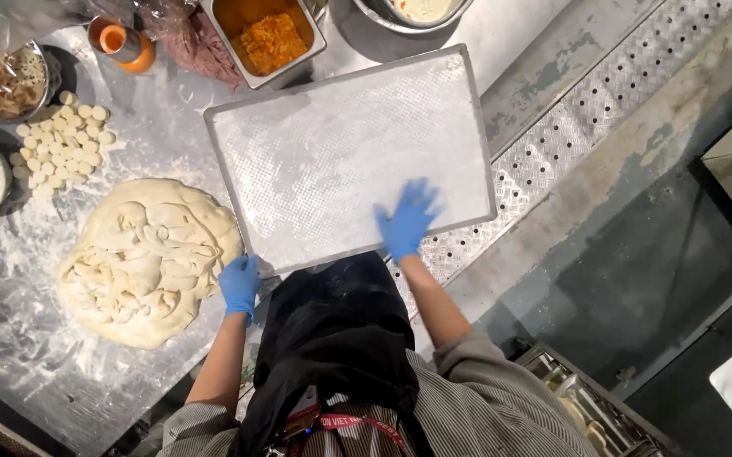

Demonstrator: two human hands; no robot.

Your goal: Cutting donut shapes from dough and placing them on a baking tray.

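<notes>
Your right hand [406, 222], in a blue glove, lies flat on the floured tray [332, 144], fingers [421, 193] spread wide, near the tray's corner closest to you on that side. The grip is open: it presses down on the dusted surface and closes on nothing. The hand is slightly blurred.

Your left hand [240, 286], also blue-gloved, sits at the tray's near corner on the other side. Its fingers are curled in at the tray rim; whether they actually pinch the edge, you cannot tell from this view.

The tray is a rectangular perforated metal sheet, dusted white, lying tilted on the steel desk [19, 338], with its right end past the desk edge, above a chequer-plate strip.

Just beside the tray on the left-hand side: a large flat mound of dough [142, 258] on scattered flour, close to your left hand. Beyond the dough, further from the tray, a cluster of small round dough pieces [61, 140]. Beyond the tray's far edge, a steel pan of orange filling [271, 41], almost touching the tray. To that pan's left, an orange-capped bottle [122, 42].
</notes>
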